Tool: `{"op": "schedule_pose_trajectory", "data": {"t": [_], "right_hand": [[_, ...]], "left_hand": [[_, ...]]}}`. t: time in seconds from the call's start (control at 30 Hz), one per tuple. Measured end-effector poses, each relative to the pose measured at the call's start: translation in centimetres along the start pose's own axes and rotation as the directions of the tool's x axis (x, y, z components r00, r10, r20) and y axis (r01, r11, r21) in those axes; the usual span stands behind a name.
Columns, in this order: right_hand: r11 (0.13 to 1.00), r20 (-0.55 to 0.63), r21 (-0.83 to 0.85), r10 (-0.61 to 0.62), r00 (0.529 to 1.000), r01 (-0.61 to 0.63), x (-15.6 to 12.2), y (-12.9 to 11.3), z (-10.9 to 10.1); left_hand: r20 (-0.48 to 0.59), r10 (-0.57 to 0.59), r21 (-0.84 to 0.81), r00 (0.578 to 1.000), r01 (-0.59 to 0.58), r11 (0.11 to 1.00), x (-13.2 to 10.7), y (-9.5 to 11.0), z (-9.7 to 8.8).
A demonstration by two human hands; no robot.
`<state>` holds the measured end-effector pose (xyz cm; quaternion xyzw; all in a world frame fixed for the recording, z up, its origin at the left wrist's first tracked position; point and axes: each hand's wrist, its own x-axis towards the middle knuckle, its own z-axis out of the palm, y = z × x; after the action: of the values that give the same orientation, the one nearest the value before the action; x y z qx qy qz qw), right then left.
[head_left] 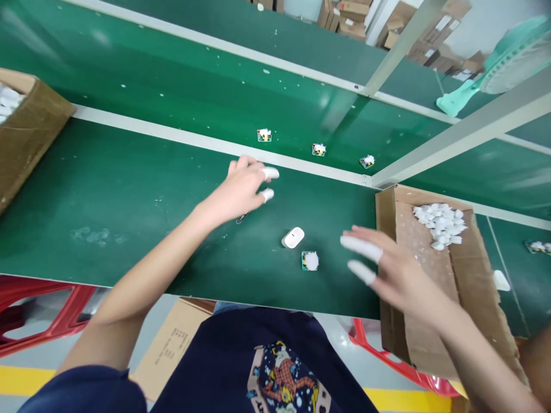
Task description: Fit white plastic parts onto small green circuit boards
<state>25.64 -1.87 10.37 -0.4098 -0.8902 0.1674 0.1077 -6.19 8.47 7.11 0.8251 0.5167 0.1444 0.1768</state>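
My left hand (243, 186) reaches out over the green table (107, 195), fingers spread, with white finger cots on two fingertips and nothing in it. My right hand (387, 267) hovers open near the cardboard box (434, 287), also wearing white finger cots. Between the hands lie a white oval plastic cap (293, 237) and a small green circuit board with a white round part (310, 261). Neither hand touches them.
Three small boards (264, 135) (318, 149) (367, 161) lie on the far belt behind a grey rail. The right box holds several white parts (441, 225). Another cardboard box (26, 132) stands at the left. A grey frame post (456, 135) crosses overhead. A green fan (495, 63) sits at the back right.
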Motion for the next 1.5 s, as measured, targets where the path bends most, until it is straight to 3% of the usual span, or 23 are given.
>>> {"op": "schedule_pose_trajectory", "data": {"t": [0.13,0.23,0.33,0.4,0.5,0.57,0.63,0.7,0.8,0.93,1.07,1.17,1.27,1.4,1.5], "right_hand": [[0.995,-0.078,-0.077,0.054,0.995,-0.06,12.0,8.8,0.8],[0.956,-0.116,-0.107,0.26,0.958,-0.273,20.6,14.5,2.7],[0.933,-0.143,-0.106,0.328,0.934,-0.344,24.2,17.2,3.5],[0.933,-0.158,-0.102,0.328,0.931,-0.346,23.4,17.4,3.5],[0.965,-0.161,-0.086,0.232,0.959,-0.248,19.3,15.5,3.4],[0.992,-0.104,-0.075,0.089,0.991,-0.097,15.6,13.4,3.8],[0.997,0.007,-0.08,-0.022,1.0,0.023,12.0,11.1,4.6],[0.986,0.055,-0.159,-0.048,0.997,0.056,9.1,9.0,5.4],[0.948,0.017,-0.308,-0.076,0.997,0.078,6.1,6.5,5.4],[0.937,0.17,-0.233,-0.224,0.96,0.26,2.9,3.1,4.2],[0.869,0.278,-0.264,-0.346,0.896,0.418,0.4,0.4,5.6],[0.794,0.297,-0.337,-0.421,0.857,0.506,-0.1,0.0,7.4],[0.766,0.294,-0.36,-0.448,0.844,0.532,0.0,0.3,8.2],[0.864,0.237,-0.314,-0.33,0.914,0.394,0.2,0.9,7.8],[0.936,0.206,-0.266,-0.18,0.962,0.232,-0.1,1.0,7.6]], "left_hand": [[-0.201,-0.132,0.06,0.971,0.147,0.987,8.5,-4.2,0.6],[-0.093,-0.169,0.097,0.981,0.178,0.979,13.7,-6.7,1.6],[-0.053,-0.136,0.118,0.989,0.141,0.983,15.5,-7.6,2.1],[-0.07,-0.117,0.115,0.991,0.124,0.986,14.9,-7.0,2.3],[-0.046,-0.013,0.072,0.999,0.017,0.997,11.8,-4.7,2.8],[0.055,0.155,0.011,0.986,-0.156,0.988,8.8,-2.9,3.2],[0.192,0.252,-0.032,0.949,-0.25,0.968,5.8,-1.3,3.9],[0.263,0.233,-0.014,0.936,-0.238,0.971,3.3,-0.1,4.5],[0.237,0.183,0.083,0.954,-0.208,0.975,0.5,1.1,4.7],[0.319,0.279,0.032,0.906,-0.304,0.952,-2.0,2.5,3.9],[0.375,0.354,-0.089,0.857,-0.347,0.934,-3.3,3.7,4.5],[0.336,0.355,-0.195,0.872,-0.304,0.932,-3.6,4.0,6.0],[0.242,0.307,-0.297,0.92,-0.231,0.926,-3.9,4.0,7.1],[0.071,0.259,-0.388,0.963,-0.213,0.897,-4.6,4.1,8.0],[-0.069,0.28,-0.397,0.958,-0.284,0.873,-5.1,4.2,8.0]]}}
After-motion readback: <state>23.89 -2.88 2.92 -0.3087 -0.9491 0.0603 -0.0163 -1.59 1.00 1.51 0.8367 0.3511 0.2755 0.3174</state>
